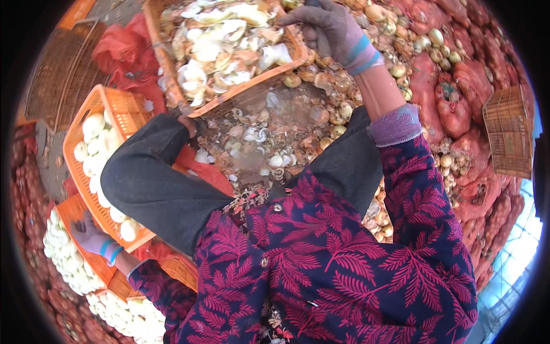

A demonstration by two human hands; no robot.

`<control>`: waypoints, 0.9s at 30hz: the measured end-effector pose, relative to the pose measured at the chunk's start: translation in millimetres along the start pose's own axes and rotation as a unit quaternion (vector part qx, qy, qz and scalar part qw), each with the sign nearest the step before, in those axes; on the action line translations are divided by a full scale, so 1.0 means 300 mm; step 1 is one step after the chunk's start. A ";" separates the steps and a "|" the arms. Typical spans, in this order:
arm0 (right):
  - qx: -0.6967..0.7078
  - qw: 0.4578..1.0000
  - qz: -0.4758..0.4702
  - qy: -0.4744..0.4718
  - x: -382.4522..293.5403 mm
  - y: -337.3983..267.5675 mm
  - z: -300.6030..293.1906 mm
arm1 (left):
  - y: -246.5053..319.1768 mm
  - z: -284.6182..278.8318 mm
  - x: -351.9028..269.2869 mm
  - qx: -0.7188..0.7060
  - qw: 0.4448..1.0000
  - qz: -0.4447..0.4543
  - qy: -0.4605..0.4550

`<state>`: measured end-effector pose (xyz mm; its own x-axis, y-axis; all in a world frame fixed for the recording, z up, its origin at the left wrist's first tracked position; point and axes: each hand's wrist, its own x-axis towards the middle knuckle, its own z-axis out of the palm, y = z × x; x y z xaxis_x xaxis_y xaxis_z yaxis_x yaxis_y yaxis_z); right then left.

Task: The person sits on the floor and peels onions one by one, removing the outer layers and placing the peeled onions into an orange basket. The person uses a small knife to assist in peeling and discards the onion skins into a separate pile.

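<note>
My right hand (328, 32), in a grey and mauve knit glove with teal bands, is at the top, over the right rim of an orange plastic crate (240, 88) heaped with onion skins (210, 41). Its index finger points left; a dark thing at its upper edge is too unclear to name. My left hand (92, 238), gloved alike, is at the lower left beside an orange crate (84, 116) of peeled white onions (129, 230). Its fingers are bent near the crate's outer wall; whether they grip it is unclear.
Unpeeled onions (339, 116) lie loose along the right. Red mesh sacks (455, 103) are piled beyond them, near an upright crate (509, 131). Peeled onions (68, 258) fill more crates at the lower left. Scraps (258, 133) litter the ground between my legs. A red mesh sack (124, 51) lies upper left.
</note>
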<state>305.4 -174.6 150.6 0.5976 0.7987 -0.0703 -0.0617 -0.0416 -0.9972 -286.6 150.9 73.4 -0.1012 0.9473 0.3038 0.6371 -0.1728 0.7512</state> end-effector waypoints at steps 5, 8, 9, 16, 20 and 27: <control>-0.087 0.990 0.012 0.110 -0.117 -0.030 -0.124 | 0.733 0.423 -0.521 -0.192 0.933 0.021 -0.303; -0.114 0.975 0.019 0.192 -0.228 0.023 -0.211 | 0.840 0.729 -0.834 -0.140 0.781 0.221 -0.567; -0.120 0.969 0.012 0.216 -0.253 0.076 -0.263 | 0.842 0.854 -0.932 -0.105 0.720 0.292 -0.621; 0.087 0.939 0.026 0.332 -0.312 0.006 -0.313 | 0.771 1.429 -1.592 0.149 0.482 0.357 -0.786; 0.102 0.947 0.064 0.299 -0.336 0.016 -0.355 | 0.692 1.552 -1.826 0.188 0.482 0.478 -0.710; 0.151 0.938 0.108 0.291 -0.315 0.005 -0.340 | 0.602 1.592 -1.798 0.207 0.481 0.212 -0.825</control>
<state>330.4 -311.2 153.1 0.8755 0.3234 -0.3591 -0.4027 0.0772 -0.9121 247.9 -262.6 -234.7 0.6323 -0.1658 -0.7568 0.4654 -0.6997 0.5421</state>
